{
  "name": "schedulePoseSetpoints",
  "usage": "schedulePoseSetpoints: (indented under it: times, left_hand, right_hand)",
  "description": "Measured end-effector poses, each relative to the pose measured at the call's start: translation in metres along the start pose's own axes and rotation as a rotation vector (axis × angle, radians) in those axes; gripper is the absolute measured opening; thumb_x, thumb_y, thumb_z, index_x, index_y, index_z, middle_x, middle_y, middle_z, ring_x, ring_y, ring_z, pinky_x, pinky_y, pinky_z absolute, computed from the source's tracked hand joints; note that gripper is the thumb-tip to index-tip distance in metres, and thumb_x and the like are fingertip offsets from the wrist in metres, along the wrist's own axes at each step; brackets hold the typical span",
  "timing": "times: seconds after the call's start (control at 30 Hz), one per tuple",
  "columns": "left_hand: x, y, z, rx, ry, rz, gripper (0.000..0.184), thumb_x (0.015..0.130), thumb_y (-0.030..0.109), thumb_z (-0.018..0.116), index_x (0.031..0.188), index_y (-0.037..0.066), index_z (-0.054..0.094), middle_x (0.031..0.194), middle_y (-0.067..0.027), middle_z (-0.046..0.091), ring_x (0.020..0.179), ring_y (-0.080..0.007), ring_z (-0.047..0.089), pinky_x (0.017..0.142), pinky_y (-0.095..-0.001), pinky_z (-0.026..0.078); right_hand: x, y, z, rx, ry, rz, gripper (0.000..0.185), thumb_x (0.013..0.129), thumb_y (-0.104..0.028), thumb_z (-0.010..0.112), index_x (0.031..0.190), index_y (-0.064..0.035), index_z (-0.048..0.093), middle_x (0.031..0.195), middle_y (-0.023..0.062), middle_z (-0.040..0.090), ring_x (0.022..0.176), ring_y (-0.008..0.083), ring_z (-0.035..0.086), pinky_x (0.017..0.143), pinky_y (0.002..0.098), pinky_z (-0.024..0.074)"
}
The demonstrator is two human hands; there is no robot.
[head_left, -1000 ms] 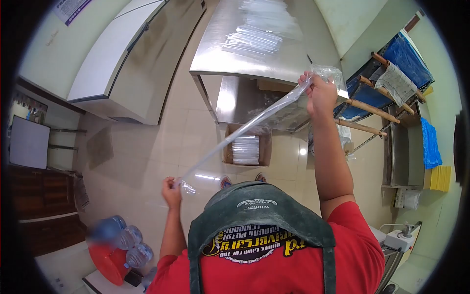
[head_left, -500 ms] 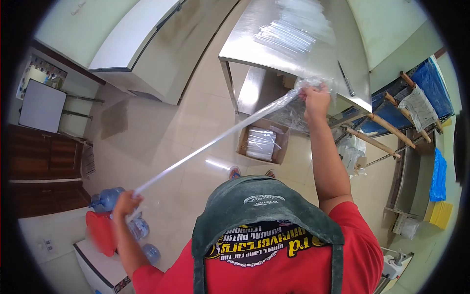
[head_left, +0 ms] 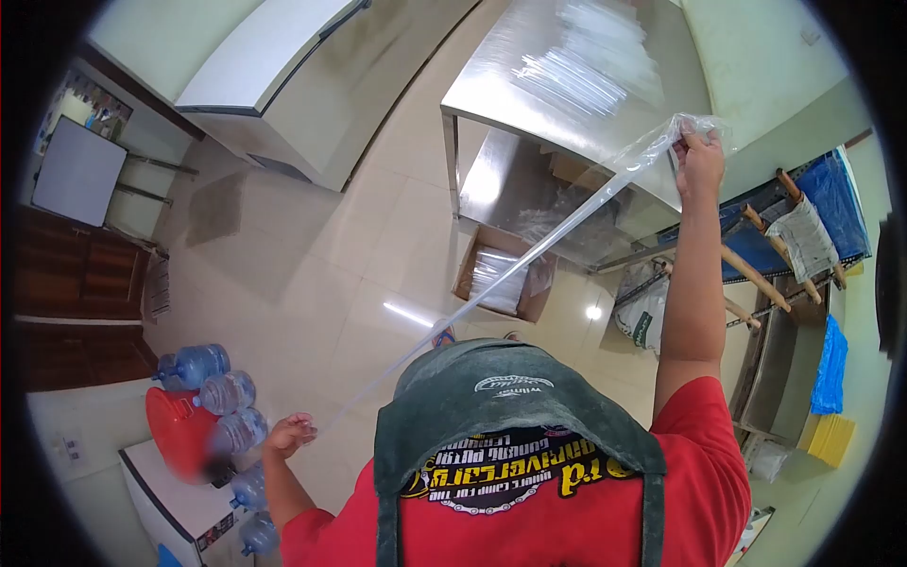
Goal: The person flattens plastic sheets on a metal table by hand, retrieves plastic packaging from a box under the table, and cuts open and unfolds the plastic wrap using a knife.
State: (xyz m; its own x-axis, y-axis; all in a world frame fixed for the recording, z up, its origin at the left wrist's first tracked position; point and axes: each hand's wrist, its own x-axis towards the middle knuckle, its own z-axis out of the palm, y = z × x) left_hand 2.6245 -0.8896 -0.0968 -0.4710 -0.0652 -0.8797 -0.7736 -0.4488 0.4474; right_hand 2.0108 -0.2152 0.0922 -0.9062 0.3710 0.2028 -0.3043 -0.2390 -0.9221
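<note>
A long, thin clear plastic sleeve [head_left: 557, 234] stretches diagonally across the view. My right hand [head_left: 697, 163], raised at the upper right near the steel table's corner, pinches its wide, crumpled end. The sleeve narrows toward the lower left, its tail hanging in the air close to my left hand [head_left: 289, 435]. That hand has its fingers apart and appears to be off the plastic. Below the sleeve, a cardboard box [head_left: 463, 276] on the floor holds a stack of folded clear plastic [head_left: 498, 280].
More flat plastic sleeves [head_left: 576, 76] lie on the steel table [head_left: 482, 90]. Water bottles [head_left: 227, 392] and a red object [head_left: 175, 425] are at lower left. A white chest-like unit [head_left: 274, 123] stands upper left; a rack with wooden poles [head_left: 756, 277] is at right.
My right hand has moved up and right with the sleeve's wide end. The left hand has let go of the narrow end and shifted down and right.
</note>
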Motion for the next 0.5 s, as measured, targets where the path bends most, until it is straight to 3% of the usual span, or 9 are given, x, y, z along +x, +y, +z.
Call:
schedulePoseSetpoints:
  times: [0.07, 0.13, 0.2, 0.27, 0.3, 0.4, 0.5]
  left_hand:
    - [0.005, 0.002, -0.03, 0.068, -0.068, -0.094, 0.037, 0.078, 0.017, 0.075, 0.113, 0.007, 0.067, 0.097, -0.006, 0.068, 0.087, -0.023, 0.065, 0.075, -0.0353, 0.051]
    - [0.028, 0.001, -0.04, 0.144, -0.135, -0.186, 0.048, 0.076, 0.023, 0.079, 0.119, 0.006, 0.064, 0.104, -0.0086, 0.069, 0.093, -0.026, 0.066, 0.079, -0.0376, 0.053]
    - [0.06, 0.014, -0.037, 1.964, 0.145, -0.586, 0.069, 0.071, 0.034, 0.081, 0.129, 0.005, 0.057, 0.119, -0.015, 0.066, 0.109, -0.0328, 0.063, 0.094, -0.041, 0.049]
    - [0.084, 0.042, -0.006, 1.692, 0.338, 0.052, 0.078, 0.067, 0.041, 0.082, 0.13, 0.003, 0.056, 0.129, -0.0197, 0.059, 0.12, -0.0354, 0.056, 0.103, -0.0402, 0.044]
    - [0.081, 0.072, 0.048, 1.452, 0.356, 0.304, 0.072, 0.071, 0.04, 0.079, 0.128, 0.002, 0.057, 0.126, -0.0199, 0.06, 0.12, -0.035, 0.056, 0.102, -0.0391, 0.044]
    - [0.055, 0.151, 0.231, 0.81, 0.098, 0.68, 0.044, 0.091, 0.019, 0.063, 0.13, 0.001, 0.053, 0.127, -0.0162, 0.06, 0.12, -0.0259, 0.056, 0.1, -0.0377, 0.045]
    - [0.037, 0.18, 0.36, 0.558, -0.159, 1.06, 0.054, 0.092, 0.015, 0.063, 0.14, 0.004, 0.041, 0.132, -0.0141, 0.056, 0.125, -0.0229, 0.052, 0.102, -0.0354, 0.043]
  right_hand:
    - [0.001, 0.009, 0.002, 0.05, -0.038, 0.01, 0.062, 0.087, 0.007, 0.062, 0.138, 0.0053, 0.028, 0.103, 0.0152, 0.063, 0.085, 0.0199, 0.065, 0.075, 0.0331, 0.0552]
    - [-0.002, 0.023, 0.0, 0.125, -0.289, 0.09, 0.059, 0.089, 0.005, 0.06, 0.139, 0.003, 0.028, 0.105, 0.0131, 0.063, 0.092, 0.0202, 0.064, 0.08, 0.0344, 0.054]
    - [-0.052, 0.007, 0.041, 0.124, -0.339, 0.142, 0.036, 0.094, -0.001, 0.056, 0.129, -0.0044, 0.048, 0.108, 0.008, 0.064, 0.094, 0.0134, 0.063, 0.079, 0.0268, 0.0519]
    - [-0.096, 0.006, 0.073, 0.13, -0.385, 0.134, 0.04, 0.093, -0.001, 0.057, 0.131, -0.003, 0.046, 0.106, 0.0083, 0.064, 0.091, 0.0151, 0.064, 0.079, 0.029, 0.0521]
    - [-0.113, 0.007, 0.084, 0.067, -0.362, 0.17, 0.043, 0.09, -0.001, 0.06, 0.13, -0.0025, 0.045, 0.104, 0.0087, 0.064, 0.09, 0.0163, 0.064, 0.079, 0.03, 0.0523]
    - [-0.17, 0.013, 0.114, -0.048, -0.365, 0.233, 0.048, 0.084, -0.002, 0.068, 0.126, -0.0018, 0.044, 0.101, 0.0102, 0.065, 0.09, 0.0197, 0.065, 0.079, 0.0325, 0.053]
    - [-0.226, 0.012, 0.135, -0.076, -0.566, 0.258, 0.04, 0.083, -0.002, 0.067, 0.116, 0.0022, 0.045, 0.091, 0.0099, 0.067, 0.088, 0.0156, 0.065, 0.075, 0.031, 0.053]
